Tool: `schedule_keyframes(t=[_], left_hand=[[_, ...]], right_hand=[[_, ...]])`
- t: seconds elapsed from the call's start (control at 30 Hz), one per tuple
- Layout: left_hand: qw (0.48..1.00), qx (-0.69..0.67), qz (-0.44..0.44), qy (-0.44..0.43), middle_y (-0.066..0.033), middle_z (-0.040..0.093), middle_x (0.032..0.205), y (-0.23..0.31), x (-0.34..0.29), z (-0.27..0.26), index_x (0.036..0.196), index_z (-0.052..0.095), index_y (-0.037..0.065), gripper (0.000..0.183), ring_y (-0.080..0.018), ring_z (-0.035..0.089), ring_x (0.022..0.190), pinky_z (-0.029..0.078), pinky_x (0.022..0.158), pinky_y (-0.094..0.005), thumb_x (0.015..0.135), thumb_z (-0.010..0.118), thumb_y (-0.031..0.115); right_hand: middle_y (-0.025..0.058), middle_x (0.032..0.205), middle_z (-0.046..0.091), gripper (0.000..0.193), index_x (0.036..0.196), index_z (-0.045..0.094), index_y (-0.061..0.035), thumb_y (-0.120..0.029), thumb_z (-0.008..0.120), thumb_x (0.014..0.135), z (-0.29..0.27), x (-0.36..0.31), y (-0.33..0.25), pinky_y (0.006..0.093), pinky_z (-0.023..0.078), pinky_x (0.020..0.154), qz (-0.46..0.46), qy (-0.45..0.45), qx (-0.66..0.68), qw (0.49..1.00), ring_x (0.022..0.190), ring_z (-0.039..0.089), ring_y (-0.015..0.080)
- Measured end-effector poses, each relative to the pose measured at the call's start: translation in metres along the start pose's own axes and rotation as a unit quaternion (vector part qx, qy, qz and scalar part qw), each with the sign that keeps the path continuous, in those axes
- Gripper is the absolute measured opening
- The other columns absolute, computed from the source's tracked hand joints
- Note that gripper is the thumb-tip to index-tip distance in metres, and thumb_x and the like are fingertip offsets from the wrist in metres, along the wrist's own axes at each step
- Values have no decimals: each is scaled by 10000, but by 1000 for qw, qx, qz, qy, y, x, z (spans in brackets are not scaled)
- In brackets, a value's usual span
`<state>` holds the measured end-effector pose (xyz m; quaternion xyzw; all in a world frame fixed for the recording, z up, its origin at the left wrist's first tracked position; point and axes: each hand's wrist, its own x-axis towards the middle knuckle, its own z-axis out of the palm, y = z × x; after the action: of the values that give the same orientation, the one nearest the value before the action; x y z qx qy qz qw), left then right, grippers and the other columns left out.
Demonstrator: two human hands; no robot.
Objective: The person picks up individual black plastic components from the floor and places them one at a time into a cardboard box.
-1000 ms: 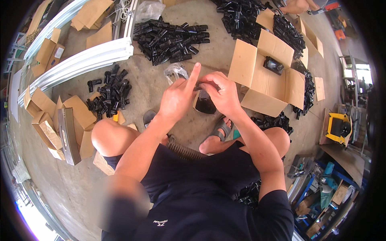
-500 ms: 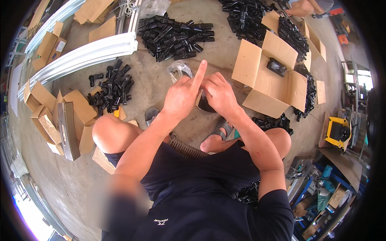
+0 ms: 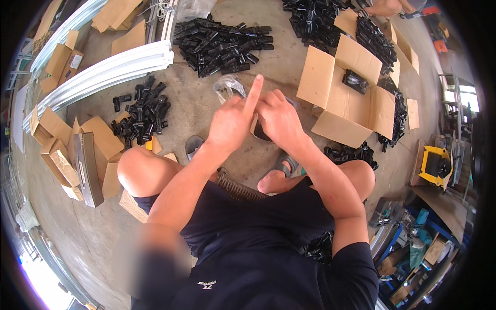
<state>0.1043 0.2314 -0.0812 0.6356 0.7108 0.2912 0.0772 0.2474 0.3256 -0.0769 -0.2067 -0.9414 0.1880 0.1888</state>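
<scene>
My left hand (image 3: 229,123) is raised in front of me, its index finger stretched out and the other fingers curled. Close against it, my right hand (image 3: 279,114) has its fingers bent and pressed together. Whatever the two hands pinch between them is hidden behind the fingers. Just past the left hand lies a crumpled clear plastic bag (image 3: 225,87), with something dark beside it. Under the right hand, part of a small open container (image 3: 254,129) with a dark inside shows; most of it is covered.
Ahead on the concrete floor lies a heap of black plastic parts (image 3: 222,45); a smaller pile (image 3: 147,111) is to the left. An open cardboard box (image 3: 345,106) holding a black bundle stands at right. White metal profiles (image 3: 111,70) lie at far left. Another person's leg (image 3: 385,8) shows at top right.
Both hands stay together in nearly the same place and pose, with a slight shift of the right fingers. The view has moved a little.
</scene>
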Motion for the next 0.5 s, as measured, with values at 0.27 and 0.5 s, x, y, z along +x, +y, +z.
schedule_keyframes(t=[0.27,0.5], left_hand=[[905,-362,-222,33,-111,775,1003,-25,7,3,1215,642,-20,395,-166,726,854,572,775,-285,864,804,58],[685,-658,-292,112,-157,744,1046,-20,16,-15,1109,668,-7,180,-204,724,889,589,792,-317,945,721,45]], right_hand=[[190,879,690,162,938,748,-21,-174,694,926,-20,9,62,451,538,735,225,95,105,964,806,674,388],[150,937,723,197,907,772,-77,-246,671,915,90,-28,124,451,559,840,281,-182,-14,942,913,689,358]])
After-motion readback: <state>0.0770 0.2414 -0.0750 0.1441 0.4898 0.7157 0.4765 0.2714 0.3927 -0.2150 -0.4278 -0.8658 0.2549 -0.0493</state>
